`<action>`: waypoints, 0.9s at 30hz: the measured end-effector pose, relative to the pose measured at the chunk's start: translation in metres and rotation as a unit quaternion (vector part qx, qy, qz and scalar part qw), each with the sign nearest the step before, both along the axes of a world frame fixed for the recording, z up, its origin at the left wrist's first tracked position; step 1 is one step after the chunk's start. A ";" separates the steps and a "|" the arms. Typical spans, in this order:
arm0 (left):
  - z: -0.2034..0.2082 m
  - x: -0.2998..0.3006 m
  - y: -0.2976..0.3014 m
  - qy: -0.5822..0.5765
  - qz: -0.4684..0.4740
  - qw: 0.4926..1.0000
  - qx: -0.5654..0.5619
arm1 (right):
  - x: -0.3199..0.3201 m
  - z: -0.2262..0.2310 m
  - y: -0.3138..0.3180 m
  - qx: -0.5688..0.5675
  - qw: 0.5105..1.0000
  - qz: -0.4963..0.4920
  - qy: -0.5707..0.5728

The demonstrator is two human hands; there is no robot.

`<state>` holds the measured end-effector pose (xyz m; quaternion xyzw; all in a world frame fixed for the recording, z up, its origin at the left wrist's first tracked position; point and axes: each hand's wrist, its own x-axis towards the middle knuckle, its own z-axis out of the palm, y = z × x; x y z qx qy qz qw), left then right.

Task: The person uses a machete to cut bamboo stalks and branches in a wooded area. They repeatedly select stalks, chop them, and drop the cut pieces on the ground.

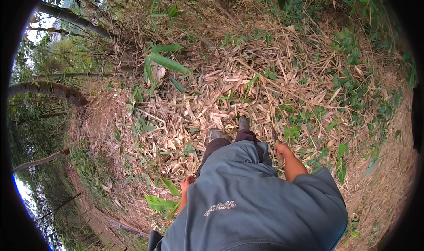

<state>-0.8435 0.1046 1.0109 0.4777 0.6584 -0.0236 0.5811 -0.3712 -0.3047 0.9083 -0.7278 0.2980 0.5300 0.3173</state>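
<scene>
My right hand (281, 148) hangs at my right side, its fingers wrapped round a narrow dark tool (274, 135). One slim end of the tool points forward over the leaf litter; its exact kind is too small to tell. By my left hip is my left hand (187, 181), partly covered by my grey-blue shirt (260, 198). Its fingers look curled in, and whatever they may hold is hidden. Broad green leaves (161, 203) grow close beside that hand. Below me show my dark trousers and two shoes (244, 123) on the ground.
Dry fallen leaves (221, 81) cover the sloping ground. A green-leaved sprig (168, 62) rises ahead. Curved bamboo-like stems (48, 88) and a cut pole (44, 159) stand at the left. Dense brush and dry stalks lie ahead, with low green plants (349, 101) on the right.
</scene>
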 end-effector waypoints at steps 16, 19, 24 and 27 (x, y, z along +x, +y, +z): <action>0.024 0.039 0.011 0.143 -0.134 0.978 0.070 | 0.021 0.017 0.019 0.014 1.000 -0.004 -0.011; 0.006 0.020 0.014 0.187 -0.198 0.957 0.095 | 0.024 0.016 0.025 0.011 1.000 0.000 -0.010; -0.022 -0.010 -0.004 0.221 -0.253 0.934 0.122 | 0.033 0.012 0.030 0.006 0.999 0.038 -0.010; -0.022 0.000 0.011 0.226 -0.239 0.937 0.118 | 0.031 0.009 0.033 0.008 0.999 0.032 -0.008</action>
